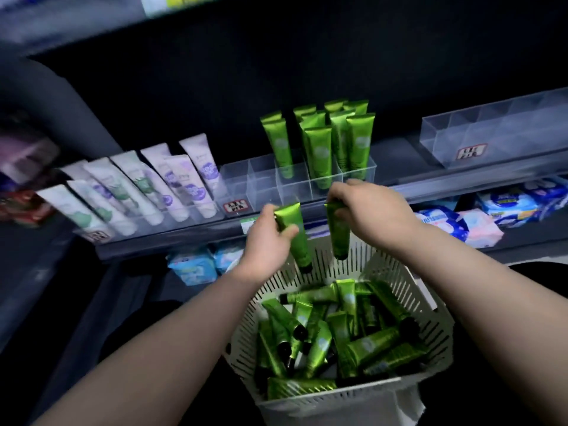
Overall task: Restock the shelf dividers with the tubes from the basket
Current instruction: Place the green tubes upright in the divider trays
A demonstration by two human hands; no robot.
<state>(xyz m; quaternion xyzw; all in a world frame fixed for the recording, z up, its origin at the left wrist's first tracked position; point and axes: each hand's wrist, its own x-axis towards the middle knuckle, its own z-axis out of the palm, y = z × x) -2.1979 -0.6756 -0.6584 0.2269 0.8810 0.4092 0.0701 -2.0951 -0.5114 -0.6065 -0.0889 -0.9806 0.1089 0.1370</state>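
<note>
A white slotted basket (436, 339) below me holds several green tubes (325, 330) with black caps, lying in a heap. My left hand (267, 241) grips one green tube (296, 238) near its flat end, cap down, above the basket's far rim. My right hand (365, 207) pinches a second green tube (338, 232) at its top, also hanging cap down. Just beyond my hands, the clear shelf divider (264, 186) stands on the shelf; its right compartments hold several upright green tubes (319, 152), its left ones show nothing inside.
Left of the divider, white and lilac tubes (172, 182) lean in another clear holder. A second clear divider (491, 130) sits at the right of the shelf. Soft blue and pink packs (479, 222) fill the shelf below. The dark shelf back rises behind.
</note>
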